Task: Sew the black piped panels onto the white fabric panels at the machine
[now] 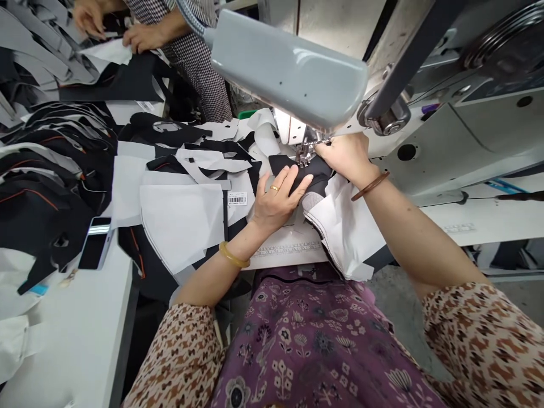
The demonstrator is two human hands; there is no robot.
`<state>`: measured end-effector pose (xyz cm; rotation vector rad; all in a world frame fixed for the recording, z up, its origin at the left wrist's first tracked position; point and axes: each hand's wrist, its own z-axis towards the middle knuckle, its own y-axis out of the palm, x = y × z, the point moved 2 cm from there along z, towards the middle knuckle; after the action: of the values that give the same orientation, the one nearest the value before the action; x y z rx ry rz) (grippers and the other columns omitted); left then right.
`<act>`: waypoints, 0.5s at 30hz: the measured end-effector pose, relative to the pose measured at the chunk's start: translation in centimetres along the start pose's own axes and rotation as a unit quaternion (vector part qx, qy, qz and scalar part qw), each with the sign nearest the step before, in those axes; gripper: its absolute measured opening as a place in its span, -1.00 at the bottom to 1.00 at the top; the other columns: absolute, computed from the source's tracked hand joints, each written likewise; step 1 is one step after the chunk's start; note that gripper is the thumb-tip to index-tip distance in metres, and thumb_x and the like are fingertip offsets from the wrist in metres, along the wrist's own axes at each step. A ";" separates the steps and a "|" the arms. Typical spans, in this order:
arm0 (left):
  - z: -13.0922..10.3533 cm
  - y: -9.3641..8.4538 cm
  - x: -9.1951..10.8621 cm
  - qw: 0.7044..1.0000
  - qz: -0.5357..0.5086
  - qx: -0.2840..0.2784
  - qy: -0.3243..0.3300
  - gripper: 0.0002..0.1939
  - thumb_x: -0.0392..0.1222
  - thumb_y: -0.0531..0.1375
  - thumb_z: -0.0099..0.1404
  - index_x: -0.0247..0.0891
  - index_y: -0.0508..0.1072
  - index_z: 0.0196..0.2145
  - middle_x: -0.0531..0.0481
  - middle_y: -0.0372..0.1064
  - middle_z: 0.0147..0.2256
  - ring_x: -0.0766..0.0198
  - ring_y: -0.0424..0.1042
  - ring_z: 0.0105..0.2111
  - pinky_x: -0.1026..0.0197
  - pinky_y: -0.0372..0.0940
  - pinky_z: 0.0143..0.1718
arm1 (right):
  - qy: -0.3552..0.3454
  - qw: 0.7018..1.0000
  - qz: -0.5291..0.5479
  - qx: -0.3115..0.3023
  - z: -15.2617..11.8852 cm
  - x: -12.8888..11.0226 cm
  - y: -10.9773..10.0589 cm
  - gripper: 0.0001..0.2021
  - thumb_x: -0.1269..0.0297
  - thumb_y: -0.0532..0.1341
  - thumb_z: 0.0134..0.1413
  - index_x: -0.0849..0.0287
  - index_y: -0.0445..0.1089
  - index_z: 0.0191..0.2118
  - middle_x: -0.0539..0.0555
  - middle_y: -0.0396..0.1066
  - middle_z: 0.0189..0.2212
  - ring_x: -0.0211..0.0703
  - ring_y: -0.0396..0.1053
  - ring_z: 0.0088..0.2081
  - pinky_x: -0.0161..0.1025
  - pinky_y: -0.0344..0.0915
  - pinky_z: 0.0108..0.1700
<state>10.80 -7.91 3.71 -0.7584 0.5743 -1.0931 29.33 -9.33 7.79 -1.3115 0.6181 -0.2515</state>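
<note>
A black fabric piece [319, 180] lies under the presser foot [303, 154] of a sewing machine. My left hand [278, 198] rests on its left part, fingers spread and flat. Just right of the foot, my right hand [347, 157] is closed at the fabric's edge, thumb and fingers pinching it beside the needle area. White backing cloth [351, 226] belonging to the work hangs in folds below my right hand, over the table's front edge. Left of my left hand lies a barcode label [237, 198] on stacked white and black pieces [182, 218].
The machine's grey lamp [289, 68] hangs low above the needle. A phone [96, 243] lies on the left table [91, 334], near piles of black pieces [42, 187] with orange lines. Across the top left, another person's hands [144, 38] handle cloth. A ruler strip [293, 249] runs along the front edge.
</note>
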 end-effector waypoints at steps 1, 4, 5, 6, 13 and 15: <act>-0.1 0.0 0.0 1.000 -0.008 -0.003 0.000 -0.62 -0.16 -0.03 0.37 -0.01 0.24 0.12 -0.12 0.26 0.08 0.14 0.27 0.09 -0.05 0.08 0.12 | -0.001 1.000 0.003 0.003 0.0 0.0 0.0 -0.70 0.20 -0.02 0.02 0.23 0.40 -0.38 0.20 0.39 -0.36 -0.04 0.28 -0.26 -0.18 0.09 -0.26; -0.2 0.1 -0.1 1.000 -0.019 -0.001 -0.003 -0.62 -0.15 -0.03 0.37 0.03 0.23 0.12 -0.11 0.25 0.09 0.12 0.27 0.10 -0.09 0.04 0.13 | -0.002 1.000 0.010 0.017 0.0 0.1 0.1 -0.70 0.20 -0.01 0.00 0.24 0.41 -0.42 0.20 0.38 -0.42 -0.04 0.28 -0.28 -0.18 0.07 -0.28; -0.3 0.0 -0.1 1.000 -0.012 0.003 -0.001 -0.62 -0.15 -0.02 0.36 0.05 0.22 0.12 -0.11 0.26 0.09 0.12 0.27 0.09 -0.11 0.02 0.14 | -0.005 1.000 0.011 0.021 0.0 0.1 0.1 -0.70 0.20 0.00 -0.01 0.25 0.41 -0.43 0.20 0.38 -0.43 -0.04 0.28 -0.29 -0.18 0.07 -0.28; -0.4 0.0 0.0 1.000 -0.001 0.006 0.002 -0.61 -0.15 -0.01 0.36 0.06 0.21 0.13 -0.11 0.25 0.09 0.12 0.27 0.10 -0.13 0.01 0.14 | -0.009 1.000 0.012 0.026 0.1 0.2 0.1 -0.71 0.20 0.00 -0.02 0.24 0.41 -0.43 0.20 0.38 -0.44 -0.04 0.28 -0.29 -0.19 0.07 -0.28; -0.1 -0.1 -0.3 1.000 0.001 0.002 0.007 -0.59 -0.18 0.01 0.35 0.07 0.19 0.14 -0.11 0.25 0.10 0.12 0.26 0.10 -0.20 -0.06 0.17 | -0.036 0.999 0.012 0.036 1.2 0.5 1.1 -0.71 0.18 0.00 0.02 0.27 0.36 -0.35 0.19 0.36 -0.43 -0.10 0.26 -0.28 -0.20 0.07 -0.23; 0.3 -0.1 -0.6 1.000 -0.024 -0.010 -0.005 -0.61 -0.18 0.00 0.35 0.06 0.22 0.11 -0.11 0.26 0.09 0.11 0.26 0.10 -0.20 -0.05 0.17 | -0.038 0.999 0.014 0.037 1.9 0.5 1.4 -0.69 0.17 -0.01 0.05 0.30 0.34 -0.31 0.21 0.35 -0.43 -0.10 0.25 -0.26 -0.20 0.07 -0.22</act>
<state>10.73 -7.33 3.98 -0.7985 0.5621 -1.1283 30.59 -7.64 6.55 -1.2345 0.5573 -0.2002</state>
